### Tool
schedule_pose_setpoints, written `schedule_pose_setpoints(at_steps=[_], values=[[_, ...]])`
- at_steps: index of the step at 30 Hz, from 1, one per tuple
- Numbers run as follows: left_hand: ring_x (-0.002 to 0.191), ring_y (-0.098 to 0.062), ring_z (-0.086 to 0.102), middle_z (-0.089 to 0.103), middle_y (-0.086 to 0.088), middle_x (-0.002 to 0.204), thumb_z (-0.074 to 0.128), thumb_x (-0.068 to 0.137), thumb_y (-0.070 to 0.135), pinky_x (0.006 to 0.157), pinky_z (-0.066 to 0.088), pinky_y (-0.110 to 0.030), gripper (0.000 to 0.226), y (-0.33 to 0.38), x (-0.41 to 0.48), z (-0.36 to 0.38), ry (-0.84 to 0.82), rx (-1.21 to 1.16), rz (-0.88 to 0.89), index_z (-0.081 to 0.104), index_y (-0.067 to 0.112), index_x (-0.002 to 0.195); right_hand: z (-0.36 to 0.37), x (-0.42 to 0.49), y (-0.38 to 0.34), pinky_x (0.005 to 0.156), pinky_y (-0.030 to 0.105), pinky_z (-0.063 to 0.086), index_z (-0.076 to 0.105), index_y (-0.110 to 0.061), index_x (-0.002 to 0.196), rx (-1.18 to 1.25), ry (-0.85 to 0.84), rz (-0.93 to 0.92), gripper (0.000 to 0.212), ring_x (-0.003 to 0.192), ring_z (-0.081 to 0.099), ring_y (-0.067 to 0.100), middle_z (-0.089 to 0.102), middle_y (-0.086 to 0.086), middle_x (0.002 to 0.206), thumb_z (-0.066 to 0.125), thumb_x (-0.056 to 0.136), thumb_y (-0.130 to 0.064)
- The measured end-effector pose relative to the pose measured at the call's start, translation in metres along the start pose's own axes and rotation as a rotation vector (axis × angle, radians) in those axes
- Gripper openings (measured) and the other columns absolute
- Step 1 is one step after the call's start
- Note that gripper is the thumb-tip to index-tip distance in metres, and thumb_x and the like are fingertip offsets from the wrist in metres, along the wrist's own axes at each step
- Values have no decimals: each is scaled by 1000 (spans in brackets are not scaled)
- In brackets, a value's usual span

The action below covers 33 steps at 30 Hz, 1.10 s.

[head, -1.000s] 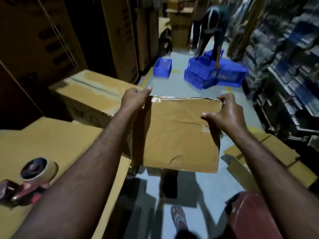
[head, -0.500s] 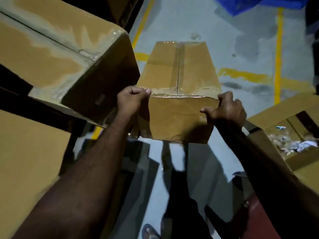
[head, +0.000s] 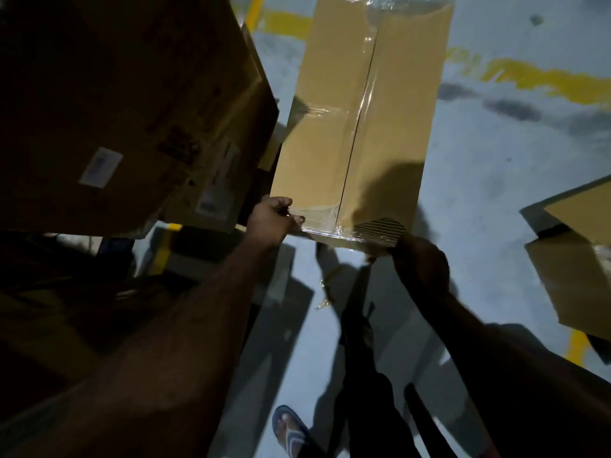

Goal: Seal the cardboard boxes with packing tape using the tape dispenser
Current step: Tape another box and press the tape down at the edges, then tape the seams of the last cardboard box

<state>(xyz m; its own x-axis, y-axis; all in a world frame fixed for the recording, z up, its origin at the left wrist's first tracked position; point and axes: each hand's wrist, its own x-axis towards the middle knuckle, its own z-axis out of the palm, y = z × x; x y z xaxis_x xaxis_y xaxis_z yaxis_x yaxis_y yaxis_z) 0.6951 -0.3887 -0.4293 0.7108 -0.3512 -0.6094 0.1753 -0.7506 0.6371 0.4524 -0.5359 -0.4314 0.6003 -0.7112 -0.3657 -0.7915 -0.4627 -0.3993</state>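
A grey concrete floor [head: 496, 180] fills most of the view, crossed by worn yellow painted lines [head: 545, 82]; on the left looms a stack of large dark brown cardboard boxes [head: 132, 110] in deep shadow, the nearest face bearing a white rectangular label [head: 101, 166]; between that stack and the open floor lies the long tan cardboard box [head: 390, 110], its top face turned up to the camera and stretching away from the person, with clear glossy packing tape [head: 365, 94] running down the centre seam and wrapped over the near edge; whether its far end touches the floor I cannot tell; at the right edge sits another brown cardboard box [head: 575, 259], well apart from the first; both bare forearms reach forward to the near end of the taped box; the left hand [head: 271, 219] has its fingers curled round the near left corner, thumb on top by the tape; the right hand [head: 420, 262] grips the near right corner from below, its fingers lost in shadow; near the bottom a foot in a blue sandal [head: 291, 431] stands on the floor; a small crumpled scrap of clear tape [head: 322, 292] lies on the floor below the box.
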Motion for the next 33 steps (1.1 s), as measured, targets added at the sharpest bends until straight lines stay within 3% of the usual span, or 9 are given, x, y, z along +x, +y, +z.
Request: schedule_pose_setpoints(at_steps=[2, 5, 8, 12, 17, 21, 27, 30, 33], values=[[107, -33, 59, 50, -17, 116, 82, 81, 10, 98, 52, -41, 29, -7, 4, 5, -53, 175, 26, 67, 2, 105, 8, 5, 1, 73, 45, 53, 68, -12, 99, -15, -31, 36, 15, 92, 64, 44, 68, 20, 99, 56, 92, -15], [120, -32, 45, 37, -20, 132, 71, 89, 18, 93, 40, -21, 19, -9, 6, 11, -124, 325, 16, 56, 7, 90, 10, 9, -2, 74, 45, 53, 66, -11, 103, -30, -41, 54, 16, 91, 64, 44, 67, 21, 99, 56, 93, -15], [138, -39, 33, 27, -24, 150, 64, 94, 16, 110, 36, -30, 9, -3, -1, 16, -84, 338, 17, 62, 10, 101, 0, 13, -12, 74, 44, 53, 63, -16, 104, -89, -129, 91, 19, 92, 64, 41, 65, 15, 101, 60, 87, -23], [140, -27, 43, 41, -14, 153, 64, 97, 20, 109, 31, -23, 40, 28, -48, 21, -51, 160, 37, 61, 5, 134, -22, 15, -47, 88, 43, 49, 63, -20, 118, -34, -160, 109, 36, 110, 59, 37, 61, 13, 120, 56, 89, -41], [118, -21, 60, 64, -13, 128, 63, 98, 30, 99, 45, -28, 43, 57, -147, -4, 30, -130, 50, 60, 7, 134, -65, -26, -120, 93, 36, 43, 66, -11, 123, 149, -159, -65, 48, 115, 59, 34, 67, 17, 120, 49, 98, -48], [89, -2, 64, 70, -11, 108, 63, 95, 36, 80, 51, -21, 45, 63, -271, -51, 95, -403, 132, 64, 5, 127, -116, -115, -179, 90, 39, 49, 71, -19, 105, 380, -275, -232, 53, 103, 65, 28, 73, 10, 103, 40, 89, -59], [108, -10, 67, 72, 9, 118, 59, 97, 34, 94, 53, -34, 32, 42, -474, -142, 320, -416, 339, 68, 23, 125, -176, -275, -230, 82, 52, 54, 70, -35, 96, 606, -319, -533, 34, 91, 69, 19, 71, -9, 90, 43, 91, -54], [101, -22, 69, 75, 9, 109, 62, 98, 24, 90, 55, -42, 22, 1, -539, -166, 425, -490, 289, 71, 29, 119, -180, -342, -250, 84, 52, 55, 72, -34, 99, 660, -459, -623, 35, 91, 71, 18, 74, -5, 94, 50, 87, -59], [103, -10, 68, 75, 8, 107, 64, 99, 20, 94, 55, -35, 20, -53, -582, -173, 586, -573, 183, 72, 22, 117, -167, -400, -268, 83, 52, 56, 71, -27, 102, 543, -574, -810, 32, 92, 70, 15, 74, -3, 93, 51, 96, -52]])
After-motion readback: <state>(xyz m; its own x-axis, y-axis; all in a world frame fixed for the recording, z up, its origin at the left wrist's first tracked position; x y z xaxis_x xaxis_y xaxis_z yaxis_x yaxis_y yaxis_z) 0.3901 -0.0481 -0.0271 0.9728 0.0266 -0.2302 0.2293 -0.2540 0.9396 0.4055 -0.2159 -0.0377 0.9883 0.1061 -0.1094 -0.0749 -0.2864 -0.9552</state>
